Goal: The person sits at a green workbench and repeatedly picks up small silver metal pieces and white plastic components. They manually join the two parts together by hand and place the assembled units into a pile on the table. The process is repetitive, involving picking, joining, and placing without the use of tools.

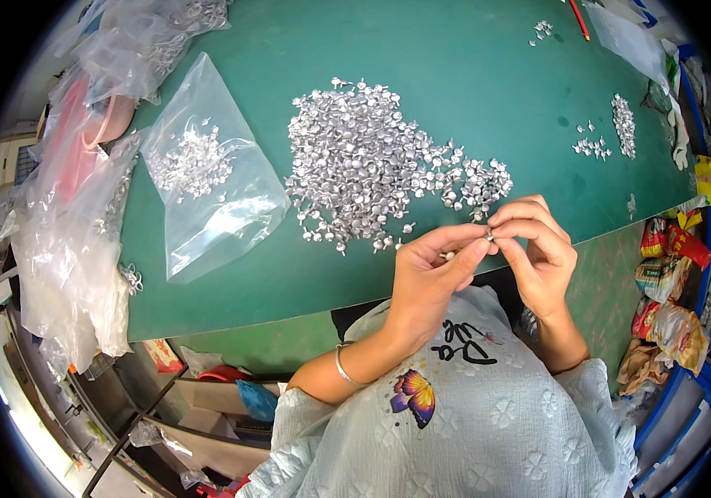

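My left hand (pixel 434 278) and my right hand (pixel 538 257) meet just over the table's near edge. Both pinch a small silvery metal piece (pixel 490 236) between thumb and fingertips. Another small pale piece (pixel 447 256) shows among the curled fingers of the left hand. Just beyond my hands spreads a large heap of shiny round-headed metal pieces with short stems (pixel 355 158), trailing to a smaller cluster (pixel 485 184) at its right. To the left of the heap lies a clear plastic bag (pixel 222 228) with similar pieces in it.
The green table (pixel 488 91) bears small groups of pieces (pixel 623 126) at the right and a red pencil (pixel 579 21) at the far edge. Filled plastic bags (pixel 73 274) and a pink container (pixel 110 120) crowd the left edge. Colourful packets (pixel 675 328) line the right side.
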`<state>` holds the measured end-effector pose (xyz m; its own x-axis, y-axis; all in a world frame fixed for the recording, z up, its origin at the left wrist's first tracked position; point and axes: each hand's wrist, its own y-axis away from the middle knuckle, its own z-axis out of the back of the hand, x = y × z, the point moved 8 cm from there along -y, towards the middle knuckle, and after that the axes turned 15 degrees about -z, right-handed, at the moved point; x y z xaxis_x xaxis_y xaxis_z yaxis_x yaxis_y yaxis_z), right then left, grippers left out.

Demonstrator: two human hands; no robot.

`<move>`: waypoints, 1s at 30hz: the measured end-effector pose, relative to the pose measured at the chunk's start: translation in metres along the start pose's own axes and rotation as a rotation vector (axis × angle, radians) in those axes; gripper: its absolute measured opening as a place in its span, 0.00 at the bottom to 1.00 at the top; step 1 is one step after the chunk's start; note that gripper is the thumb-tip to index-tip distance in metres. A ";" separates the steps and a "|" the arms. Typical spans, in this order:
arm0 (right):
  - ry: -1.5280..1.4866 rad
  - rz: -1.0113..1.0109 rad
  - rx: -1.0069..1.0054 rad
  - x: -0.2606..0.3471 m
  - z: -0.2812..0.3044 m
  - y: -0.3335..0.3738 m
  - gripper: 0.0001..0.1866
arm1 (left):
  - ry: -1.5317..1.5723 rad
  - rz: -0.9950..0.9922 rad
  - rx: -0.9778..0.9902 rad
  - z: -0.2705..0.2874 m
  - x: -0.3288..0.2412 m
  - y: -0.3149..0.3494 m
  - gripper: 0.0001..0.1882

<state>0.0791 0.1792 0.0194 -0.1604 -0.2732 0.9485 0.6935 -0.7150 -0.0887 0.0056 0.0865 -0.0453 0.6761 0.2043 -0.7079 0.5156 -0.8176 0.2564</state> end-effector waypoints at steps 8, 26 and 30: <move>-0.020 -0.077 0.057 0.014 0.002 0.002 0.09 | -0.410 -0.327 0.107 -0.009 -0.031 0.003 0.09; 0.032 -0.028 0.032 0.026 0.005 0.007 0.06 | -0.284 -0.435 0.183 -0.016 -0.036 0.004 0.11; 0.023 -0.035 0.025 0.026 0.006 0.008 0.06 | -0.297 -0.397 0.194 -0.016 -0.035 0.004 0.12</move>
<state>0.0847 0.1697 0.0450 -0.2012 -0.2634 0.9435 0.7043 -0.7083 -0.0476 -0.0076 0.0849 -0.0087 0.2555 0.3800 -0.8890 0.5760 -0.7984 -0.1757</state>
